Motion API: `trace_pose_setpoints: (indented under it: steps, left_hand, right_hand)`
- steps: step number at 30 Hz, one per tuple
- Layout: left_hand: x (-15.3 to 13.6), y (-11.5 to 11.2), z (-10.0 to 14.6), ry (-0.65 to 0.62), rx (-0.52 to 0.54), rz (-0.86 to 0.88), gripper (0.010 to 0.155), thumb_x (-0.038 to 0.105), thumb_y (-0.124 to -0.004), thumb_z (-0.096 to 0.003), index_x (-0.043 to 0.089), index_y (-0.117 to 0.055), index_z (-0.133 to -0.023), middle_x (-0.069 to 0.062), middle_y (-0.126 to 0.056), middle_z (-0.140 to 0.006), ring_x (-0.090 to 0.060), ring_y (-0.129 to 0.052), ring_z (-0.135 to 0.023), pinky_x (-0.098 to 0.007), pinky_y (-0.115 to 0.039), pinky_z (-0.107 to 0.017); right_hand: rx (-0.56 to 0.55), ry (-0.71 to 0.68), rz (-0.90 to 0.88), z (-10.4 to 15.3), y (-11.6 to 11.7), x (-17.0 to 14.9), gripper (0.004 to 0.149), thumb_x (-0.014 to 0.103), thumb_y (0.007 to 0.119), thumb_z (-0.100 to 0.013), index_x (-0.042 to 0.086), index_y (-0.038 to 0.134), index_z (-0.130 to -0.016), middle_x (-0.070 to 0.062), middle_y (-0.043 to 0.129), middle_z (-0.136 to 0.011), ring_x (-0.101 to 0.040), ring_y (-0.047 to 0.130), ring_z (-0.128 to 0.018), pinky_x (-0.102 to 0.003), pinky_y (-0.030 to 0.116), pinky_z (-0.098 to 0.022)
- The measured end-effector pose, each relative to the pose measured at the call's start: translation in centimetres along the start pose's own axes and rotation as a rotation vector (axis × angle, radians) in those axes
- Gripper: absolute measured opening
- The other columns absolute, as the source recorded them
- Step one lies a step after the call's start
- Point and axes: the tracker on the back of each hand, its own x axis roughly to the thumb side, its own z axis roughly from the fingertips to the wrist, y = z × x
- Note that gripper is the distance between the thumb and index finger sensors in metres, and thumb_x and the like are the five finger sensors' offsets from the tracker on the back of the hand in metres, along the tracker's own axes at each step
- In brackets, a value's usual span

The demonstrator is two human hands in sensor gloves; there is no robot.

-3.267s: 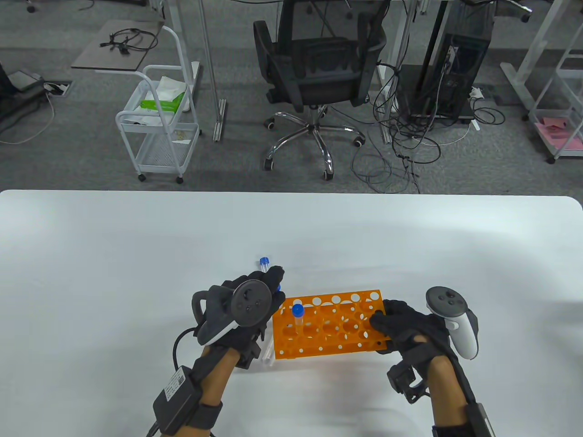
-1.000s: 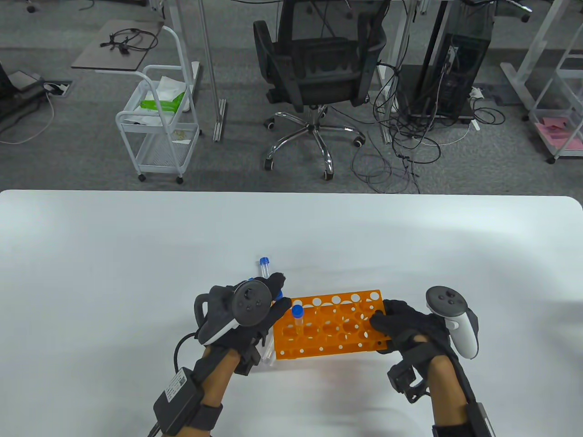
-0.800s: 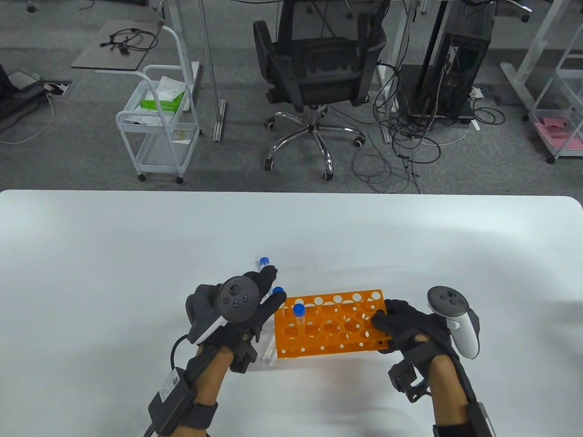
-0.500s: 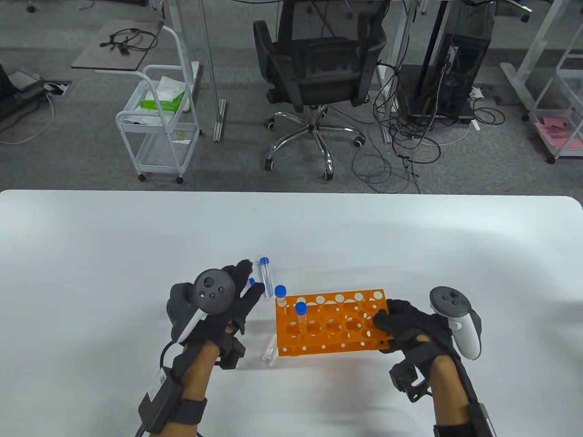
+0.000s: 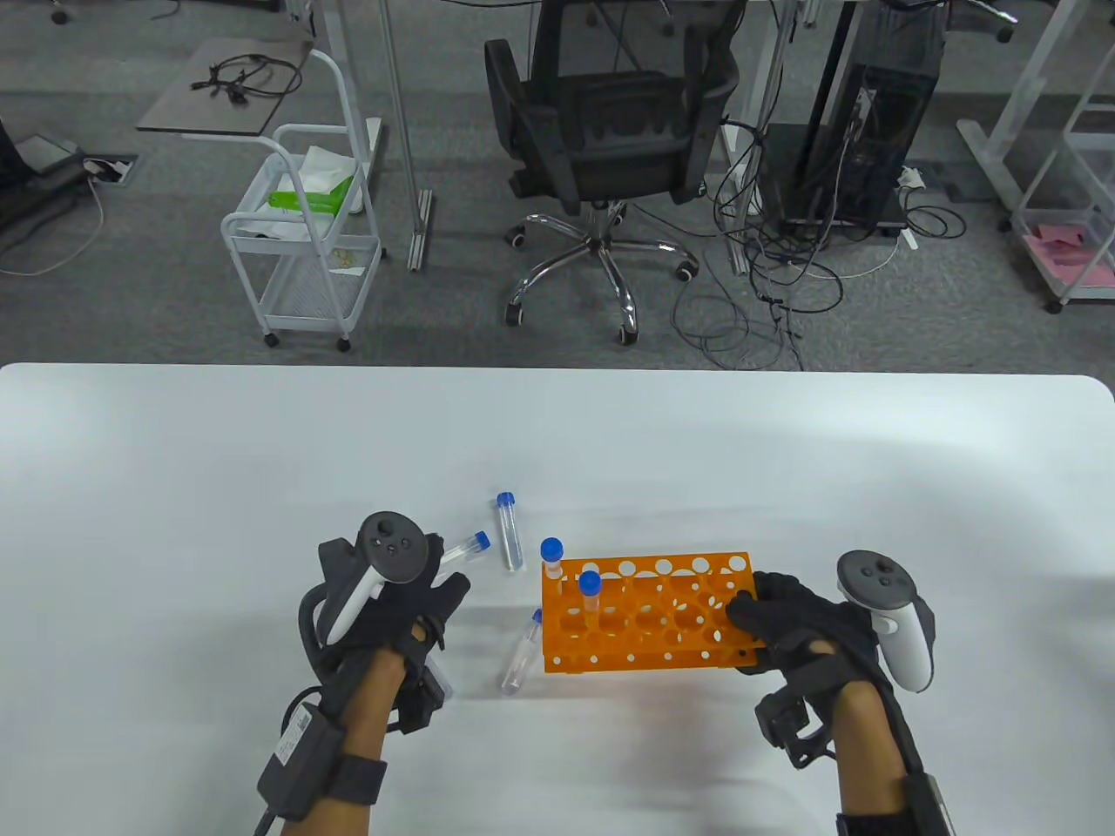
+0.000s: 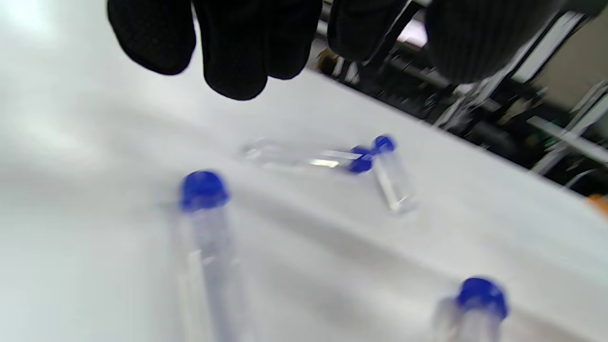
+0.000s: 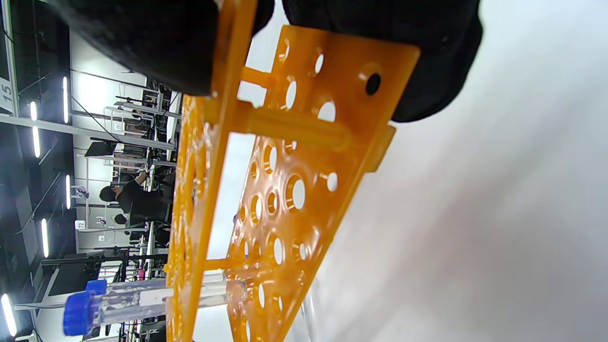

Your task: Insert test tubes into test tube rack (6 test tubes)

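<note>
The orange rack stands on the white table. Two blue-capped tubes stand upright in its left end, one at the far corner and one nearer. My right hand grips the rack's right end; its fingers clamp the rack in the right wrist view, where a seated tube shows. My left hand hovers open and empty left of the rack. Three loose tubes lie flat: one beyond the hand, one by its fingertips, one against the rack's left side.
The left wrist view shows my fingers above blurred loose tubes on the table. Beyond the table's far edge are an office chair and a white cart.
My left hand let go of a tube in the rack's far-left hole, then drew back to the left and opened. The rack and my right hand shifted slightly right.
</note>
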Motion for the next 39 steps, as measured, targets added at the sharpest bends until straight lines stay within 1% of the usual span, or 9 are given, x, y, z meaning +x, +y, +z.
trace_pose_setpoints:
  steps: [3, 7, 9, 13, 15, 17, 25, 29, 39]
  left_hand:
    - [-0.4, -0.5, 0.0, 0.062, -0.021, -0.048, 0.067, 0.058, -0.075, -0.0438, 0.035, -0.06, -0.105, -0.014, -0.067, -0.108, -0.032, -0.082, -0.088, -0.052, -0.074, -0.058]
    - [-0.4, -0.8, -0.1, 0.153, 0.009, -0.163, 0.064, 0.058, -0.077, -0.0432, 0.034, -0.066, -0.102, -0.013, -0.079, -0.099, -0.03, -0.091, -0.075, -0.048, -0.079, -0.05]
    - [-0.3, -1.0, -0.2, 0.182, -0.003, -0.195, 0.063, 0.058, -0.077, -0.0431, 0.034, -0.068, -0.1, -0.012, -0.084, -0.094, -0.028, -0.095, -0.07, -0.047, -0.081, -0.046]
    - [-0.2, -2.1, -0.9, 0.235, -0.003, -0.3, 0.064, 0.058, -0.079, -0.0426, 0.036, -0.065, -0.101, -0.011, -0.086, -0.092, -0.026, -0.096, -0.064, -0.045, -0.082, -0.044]
    - [-0.3, -2.5, -1.3, 0.244, -0.026, -0.316, 0.065, 0.059, -0.079, -0.042, 0.037, -0.064, -0.102, -0.011, -0.087, -0.092, -0.025, -0.096, -0.063, -0.043, -0.082, -0.043]
    - [-0.4, -3.0, -1.5, 0.25, -0.047, -0.292, 0.066, 0.059, -0.079, -0.0418, 0.037, -0.064, -0.101, -0.011, -0.088, -0.09, -0.024, -0.097, -0.06, -0.043, -0.082, -0.042]
    - [-0.3, -4.0, -2.1, 0.254, -0.047, -0.298, 0.064, 0.059, -0.079, -0.0415, 0.033, -0.069, -0.099, -0.009, -0.095, -0.08, -0.022, -0.1, -0.052, -0.042, -0.084, -0.037]
    - [-0.6, -4.6, -2.4, 0.266, -0.051, -0.301, 0.063, 0.058, -0.079, -0.0413, 0.032, -0.071, -0.098, -0.008, -0.095, -0.079, -0.022, -0.1, -0.051, -0.042, -0.084, -0.036]
    - [-0.2, -4.8, -2.3, 0.269, 0.018, -0.325, 0.059, 0.053, -0.082, -0.0413, 0.028, -0.075, -0.094, -0.008, -0.098, -0.071, -0.019, -0.101, -0.045, -0.04, -0.085, -0.033]
  right_hand:
    - [-0.002, 0.0, -0.001, 0.0, -0.1, 0.0, 0.06, 0.043, 0.081, -0.048, 0.013, 0.054, -0.091, -0.019, 0.041, -0.111, -0.045, 0.082, -0.087, -0.053, 0.085, -0.055]
    - [0.0, -0.003, -0.006, 0.0, -0.1, 0.0, 0.06, 0.043, 0.081, -0.048, 0.013, 0.054, -0.092, -0.019, 0.041, -0.111, -0.046, 0.082, -0.087, -0.053, 0.085, -0.055]
    - [0.001, -0.005, -0.007, 0.0, -0.1, 0.0, 0.06, 0.043, 0.081, -0.048, 0.014, 0.054, -0.092, -0.019, 0.041, -0.111, -0.046, 0.082, -0.087, -0.053, 0.085, -0.055]
    - [-0.001, -0.004, -0.012, 0.1, -0.2, 0.0, 0.06, 0.043, 0.081, -0.048, 0.013, 0.054, -0.091, -0.019, 0.041, -0.111, -0.046, 0.082, -0.087, -0.053, 0.085, -0.055]
    - [-0.002, -0.003, -0.012, 0.1, -0.2, 0.0, 0.06, 0.043, 0.081, -0.048, 0.013, 0.054, -0.092, -0.019, 0.041, -0.111, -0.046, 0.082, -0.087, -0.053, 0.085, -0.055]
    - [-0.003, -0.002, -0.013, 0.1, -0.2, 0.0, 0.06, 0.043, 0.081, -0.048, 0.013, 0.054, -0.092, -0.019, 0.041, -0.111, -0.046, 0.082, -0.087, -0.053, 0.085, -0.055]
    - [-0.006, -0.001, -0.015, 0.2, -0.3, 0.0, 0.06, 0.043, 0.081, -0.048, 0.013, 0.054, -0.092, -0.019, 0.041, -0.111, -0.046, 0.082, -0.087, -0.053, 0.085, -0.055]
    - [-0.004, -0.002, -0.014, 0.1, -0.3, 0.0, 0.06, 0.044, 0.081, -0.048, 0.013, 0.054, -0.092, -0.019, 0.04, -0.111, -0.046, 0.082, -0.087, -0.053, 0.085, -0.055]
    - [-0.004, -0.005, -0.016, 0.1, -0.4, 0.0, 0.06, 0.043, 0.081, -0.048, 0.014, 0.054, -0.092, -0.019, 0.041, -0.111, -0.046, 0.082, -0.087, -0.053, 0.085, -0.055]
